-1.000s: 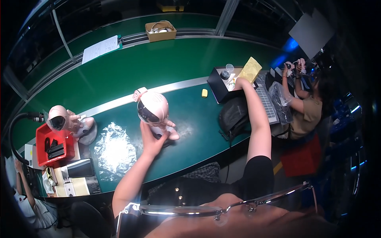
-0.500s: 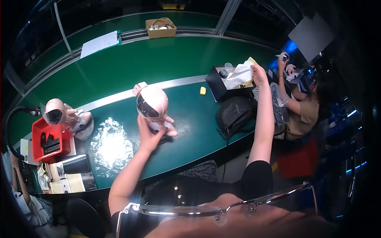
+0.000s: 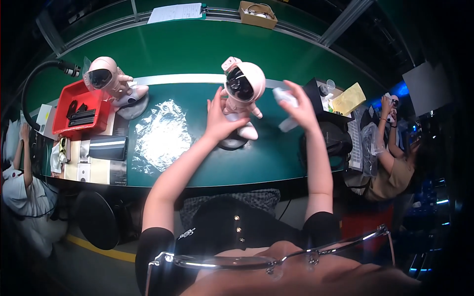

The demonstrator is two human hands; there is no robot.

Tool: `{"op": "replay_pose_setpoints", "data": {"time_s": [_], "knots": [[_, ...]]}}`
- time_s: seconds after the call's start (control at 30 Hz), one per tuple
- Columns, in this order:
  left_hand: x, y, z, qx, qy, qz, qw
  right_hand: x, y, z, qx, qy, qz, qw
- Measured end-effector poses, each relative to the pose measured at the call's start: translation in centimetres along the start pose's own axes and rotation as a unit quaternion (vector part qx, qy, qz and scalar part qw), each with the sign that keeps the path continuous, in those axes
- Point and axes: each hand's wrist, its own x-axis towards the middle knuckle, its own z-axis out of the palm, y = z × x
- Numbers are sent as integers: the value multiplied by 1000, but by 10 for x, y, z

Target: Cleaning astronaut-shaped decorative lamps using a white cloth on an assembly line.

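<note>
A pink astronaut figurine [image 3: 245, 81] with a dark visor stands on a dark round base on the green table. My left hand [image 3: 220, 118] is wrapped round its lower body from the left. To the right of the figurine, my right hand [image 3: 300, 109] is closed on a white cloth [image 3: 287, 98], whose ends stick out on both sides of the fingers. The cloth is apart from the figurine. A second astronaut figurine [image 3: 109, 76], with clear film by its visor, stands at the left beside a red bin [image 3: 66, 111].
Crumpled clear plastic film [image 3: 163, 135] lies left of the figurine. A black box [image 3: 316, 96] with a yellow cloth [image 3: 349, 98] and a black bag [image 3: 326, 145] are at the right. A flexible black hose [image 3: 27, 84] arches over the left end. Co-workers sit at both sides.
My right hand has brought the white cloth from the black box leftward, close to the figurine. My left hand still holds the figurine. The whole view has shifted with my head.
</note>
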Motion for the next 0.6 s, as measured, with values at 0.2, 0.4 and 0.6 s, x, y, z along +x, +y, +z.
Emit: {"op": "replay_pose_setpoints", "data": {"time_s": [0.2, 0.4, 0.6], "knots": [[3, 29, 31, 75, 75, -7, 994, 6, 17, 53, 169, 37, -74, 982], [6, 44, 41, 163, 50, 0, 985, -3, 27, 50, 306, 34, 5, 951], [-2, 52, 44, 187, 43, 23, 981, -14, 35, 43, 330, 18, 20, 944]]}}
